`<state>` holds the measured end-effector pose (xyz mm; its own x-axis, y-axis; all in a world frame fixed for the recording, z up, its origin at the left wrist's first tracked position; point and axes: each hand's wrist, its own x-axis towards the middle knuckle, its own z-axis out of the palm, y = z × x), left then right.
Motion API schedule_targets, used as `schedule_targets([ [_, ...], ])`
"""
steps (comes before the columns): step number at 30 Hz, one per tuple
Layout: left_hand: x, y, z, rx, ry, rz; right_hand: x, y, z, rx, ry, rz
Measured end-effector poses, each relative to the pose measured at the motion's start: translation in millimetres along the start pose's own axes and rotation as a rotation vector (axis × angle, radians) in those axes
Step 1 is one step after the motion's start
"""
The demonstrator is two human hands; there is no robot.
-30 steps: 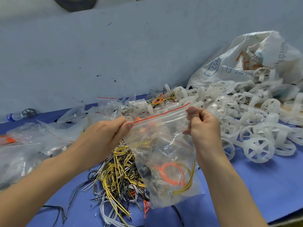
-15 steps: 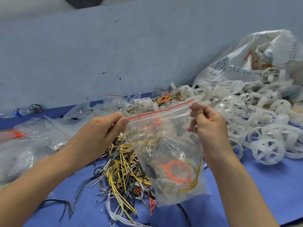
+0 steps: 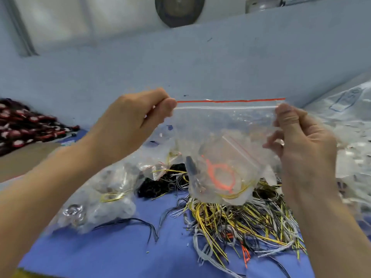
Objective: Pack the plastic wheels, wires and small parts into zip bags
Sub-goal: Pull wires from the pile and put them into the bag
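zip bag (image 3: 224,137) stretched between both grips — left hand (image 3: 138,117), right hand (image 3: 297,135) — each pinching a top corner.

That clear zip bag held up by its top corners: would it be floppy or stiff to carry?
Probably floppy: the zip bag sags and crinkles between the left hand and right hand. Likely light too, with only an orange ring and thin wires bunched low.

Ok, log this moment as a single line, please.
stage: sealing zip bag | left hand: pinches top left corner | right hand: pinches top right corner | bag: raised, stretched taut | inside: orange ring, yellow wires | below: wire pile
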<state>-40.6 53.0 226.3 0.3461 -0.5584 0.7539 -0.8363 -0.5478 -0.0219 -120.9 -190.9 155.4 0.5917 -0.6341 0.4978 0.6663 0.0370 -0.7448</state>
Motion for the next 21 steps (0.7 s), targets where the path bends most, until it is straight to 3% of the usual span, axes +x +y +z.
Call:
schedule_targets([
  [5, -3, -45, -58, 0.053, -0.120, -0.138, 5, 10, 76, 0.027, -0.133, 0.089],
  [10, -32, -133, -82, 0.167, -0.365, -0.343, 9, 79, 169, -0.016, -0.297, 0.286],
  [15, -96, -235, -55, 0.298, -0.493, -0.697, -2, 179, 258, -0.407, -0.645, 0.372],
  [21, -172, -319, -28, 0.360, -0.452, -1.076, -18, 245, 256, -0.682, -0.839, 0.397],
])
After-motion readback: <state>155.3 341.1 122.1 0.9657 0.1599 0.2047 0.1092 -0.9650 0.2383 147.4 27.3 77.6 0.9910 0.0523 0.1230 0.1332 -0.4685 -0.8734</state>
